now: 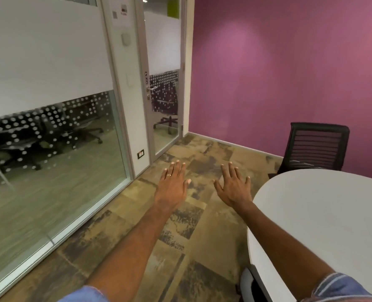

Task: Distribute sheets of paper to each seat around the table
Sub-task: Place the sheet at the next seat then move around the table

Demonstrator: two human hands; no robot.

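Both my arms stretch forward over the carpet. My left hand (173, 184) is flat with straight fingers, palm down, a ring on one finger, holding nothing. My right hand (233, 186) is spread open the same way, just left of the white oval table (324, 225), and is empty too. No sheet of paper shows on the visible part of the table top. A black mesh office chair (314, 147) stands at the table's far end against the purple wall.
A glass partition with a frosted band runs along the left, and a glass door (162, 83) with a lever handle stands at the far corner. Part of another chair (249, 284) pokes out under the table's near edge. Patterned brown carpet (180, 247) lies between partition and table.
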